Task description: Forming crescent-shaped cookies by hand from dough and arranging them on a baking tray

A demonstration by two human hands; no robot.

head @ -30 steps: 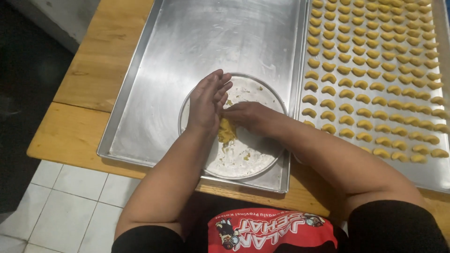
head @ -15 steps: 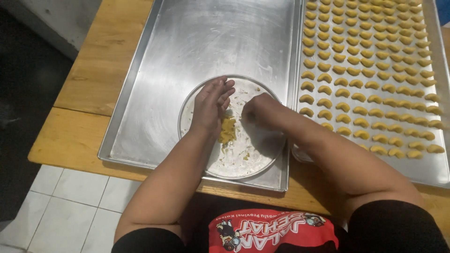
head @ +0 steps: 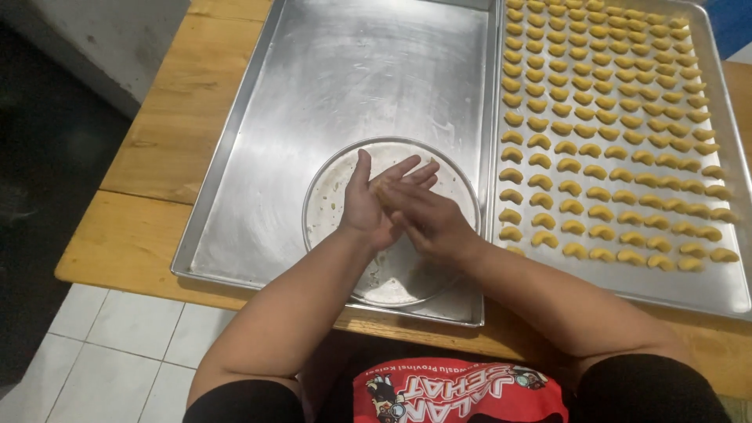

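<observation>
My left hand (head: 366,205) and my right hand (head: 429,221) are pressed palm to palm, fingers stretched out, above a round metal plate (head: 327,205). The plate has flour and crumbs on it. Only a thin yellow edge of the dough lump (head: 384,191) shows between my palms; the rest is hidden. The plate lies in the near part of a large bare metal baking tray (head: 352,70).
To the right, a second metal tray (head: 728,282) holds several rows of small yellow crescent-shaped dough pieces (head: 595,149). Both trays rest on a wooden table (head: 149,149). White floor tiles (head: 117,352) and a dark floor lie off the table's left edge.
My hands were apart on the plate with the yellow dough lump between them. They have since closed together over it, palm against palm, slightly raised.
</observation>
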